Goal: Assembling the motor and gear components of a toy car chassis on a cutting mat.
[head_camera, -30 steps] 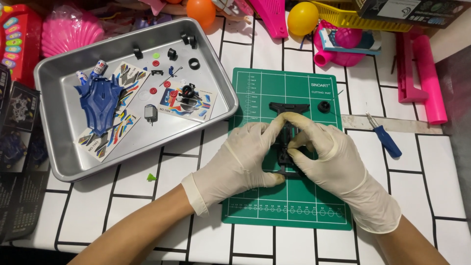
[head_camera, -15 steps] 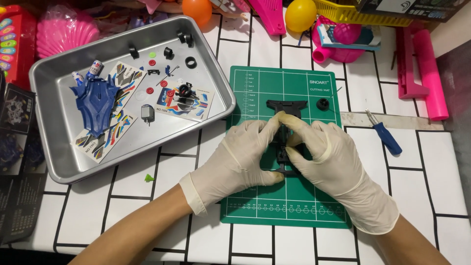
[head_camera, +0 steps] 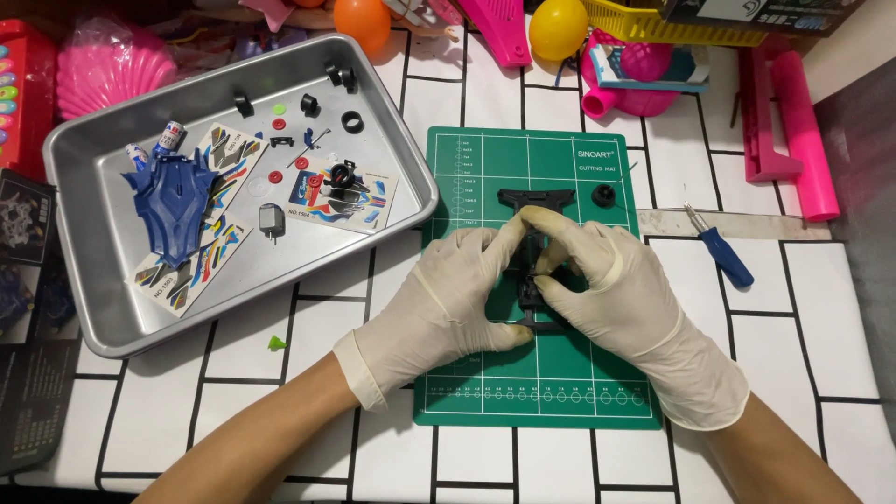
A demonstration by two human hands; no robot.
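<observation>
Your two gloved hands meet over the middle of the green cutting mat (head_camera: 485, 373), which lies on the white tiled table (head_camera: 233, 439), and the black toy-car chassis (head_camera: 535, 247) sits right between them, its long axis running away from you toward the mat's far edge. Your left hand (head_camera: 443, 303) comes in from the left with its fingers (head_camera: 499, 245) curled together against the chassis's left side, thumb tucked under near the near end. Your right hand (head_camera: 621, 303) is just as near, its fingers (head_camera: 551, 224) pinched on the right side and top of the frame, so both hands are clamped on the one part. Just beyond, a small black wheel (head_camera: 605, 195) lies loose on the mat; a blue-handled screwdriver (head_camera: 721, 250) rests to the right; farther left, the metal tray (head_camera: 93, 317) holds the blue car body (head_camera: 173, 201) and sticker sheets (head_camera: 341, 194)
</observation>
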